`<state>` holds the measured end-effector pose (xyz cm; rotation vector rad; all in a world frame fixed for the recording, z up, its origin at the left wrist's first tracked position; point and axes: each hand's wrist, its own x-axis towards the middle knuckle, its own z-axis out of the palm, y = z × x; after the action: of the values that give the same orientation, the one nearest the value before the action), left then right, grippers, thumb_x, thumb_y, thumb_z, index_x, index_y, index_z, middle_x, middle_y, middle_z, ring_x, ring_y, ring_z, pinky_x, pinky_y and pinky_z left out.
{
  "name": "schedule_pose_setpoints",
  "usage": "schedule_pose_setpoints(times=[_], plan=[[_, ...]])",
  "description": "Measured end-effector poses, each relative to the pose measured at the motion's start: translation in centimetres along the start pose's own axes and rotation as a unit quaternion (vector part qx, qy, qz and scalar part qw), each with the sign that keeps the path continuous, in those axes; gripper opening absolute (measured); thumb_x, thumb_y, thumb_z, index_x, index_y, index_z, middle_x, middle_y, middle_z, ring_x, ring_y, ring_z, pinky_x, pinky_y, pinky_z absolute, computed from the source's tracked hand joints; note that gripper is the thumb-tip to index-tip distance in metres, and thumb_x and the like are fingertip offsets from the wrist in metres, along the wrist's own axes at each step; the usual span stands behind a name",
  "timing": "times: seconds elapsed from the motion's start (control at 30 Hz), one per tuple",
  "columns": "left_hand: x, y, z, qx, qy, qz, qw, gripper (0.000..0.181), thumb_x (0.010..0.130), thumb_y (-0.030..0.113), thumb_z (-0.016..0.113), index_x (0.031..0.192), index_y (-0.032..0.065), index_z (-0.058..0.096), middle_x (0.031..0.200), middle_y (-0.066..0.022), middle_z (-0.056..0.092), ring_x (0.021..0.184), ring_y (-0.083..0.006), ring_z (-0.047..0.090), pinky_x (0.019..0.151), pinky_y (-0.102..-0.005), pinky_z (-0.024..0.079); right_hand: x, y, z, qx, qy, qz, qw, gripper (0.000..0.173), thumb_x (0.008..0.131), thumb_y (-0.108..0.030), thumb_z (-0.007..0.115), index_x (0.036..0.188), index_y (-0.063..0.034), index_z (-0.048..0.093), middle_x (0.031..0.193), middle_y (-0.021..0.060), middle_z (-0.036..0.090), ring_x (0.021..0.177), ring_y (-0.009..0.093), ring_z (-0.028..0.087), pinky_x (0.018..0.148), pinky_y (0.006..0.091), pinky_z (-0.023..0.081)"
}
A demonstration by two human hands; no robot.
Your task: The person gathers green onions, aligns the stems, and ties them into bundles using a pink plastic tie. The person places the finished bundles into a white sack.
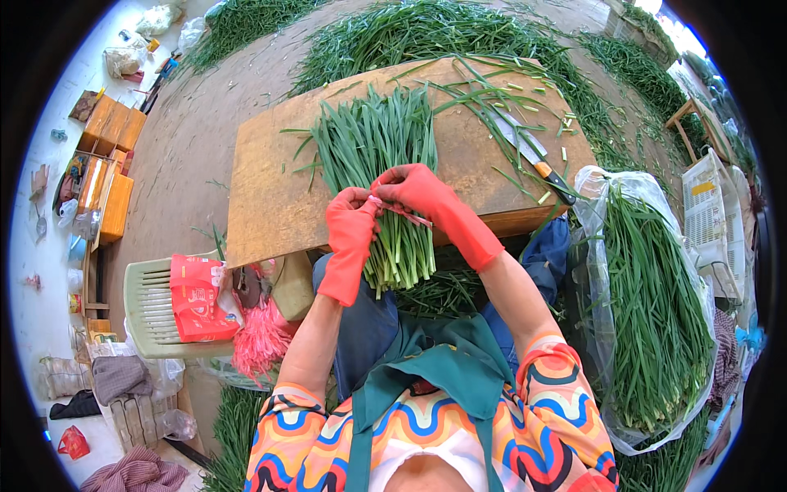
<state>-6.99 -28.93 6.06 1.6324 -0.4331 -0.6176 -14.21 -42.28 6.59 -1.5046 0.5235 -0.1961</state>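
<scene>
A thick bundle of garlic chives [384, 138] lies on the wooden table [276, 184], its pale cut ends hanging over the near edge. A pink plastic tie [403, 213] goes across the bundle near those ends. My left hand [350, 230], in a red rubber glove, pinches the tie at the bundle's left side. Close beside it my right hand [415, 190], gloved alike, pinches the tie from above. The fingers nearly meet, so the tie's crossing is partly hidden.
A knife [522, 147] with a wood-and-black handle lies among loose leaves at the table's right. Bagged chives [658, 313] stand at my right. Pink plastic strips [261, 338] hang beside a pale green plastic chair [147, 307] at my left. Chive heaps [424, 37] cover the floor beyond the table.
</scene>
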Motion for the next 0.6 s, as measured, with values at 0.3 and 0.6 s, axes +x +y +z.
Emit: schedule_pose_setpoints(times=[0.3,0.6], plan=[[-3.3,-1.0,0.1,0.012,0.028,-0.080,0.996,0.093,0.066,0.030,0.076,0.133,-0.0021,0.020,0.118,-0.0215,0.046,0.108,-0.0265,0.047,0.088,-0.0359,0.040,-2.6,-4.0,-2.6,0.025,0.056,-0.054,0.997,0.008,0.082,-0.006,0.052,0.080,-0.0014,0.058,0.076,0.0052,0.063,0.045,0.006,0.049,0.041,0.0213,0.039],[-4.7,-3.3,8.4,0.252,0.031,0.191,0.948,0.116,0.051,0.030,0.079,0.135,-0.0030,0.007,0.133,-0.0233,0.028,0.123,-0.0329,0.030,0.103,-0.0384,0.022,-2.2,-6.9,-3.4,-0.043,0.046,-0.081,0.995,0.012,0.084,-0.013,0.050,0.087,-0.0031,0.055,0.066,0.0071,0.062,0.051,0.011,0.055,0.043,0.0237,0.042]])
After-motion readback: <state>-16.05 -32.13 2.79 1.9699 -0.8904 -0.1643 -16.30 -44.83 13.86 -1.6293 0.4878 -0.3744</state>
